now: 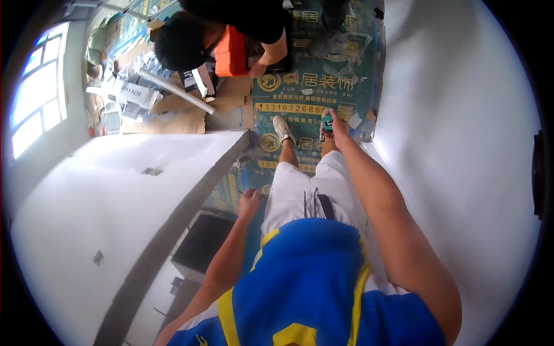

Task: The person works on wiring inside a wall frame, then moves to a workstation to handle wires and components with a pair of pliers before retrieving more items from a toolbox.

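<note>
My right hand is stretched forward over my right foot, its fingers wrapped round a green and black tape measure. A small dark loop hangs below the tape measure. My left hand hangs low beside my left thigh, close to the end of the white partition wall. Its fingers are curled closed. A thin dark bit shows at the fingertips, too small to name.
Ahead, a person in black bends over an orange case. Cardboard, a long white strip and packaging litter the floor at the left. Printed green sheeting covers the floor. A white wall rises close on my right.
</note>
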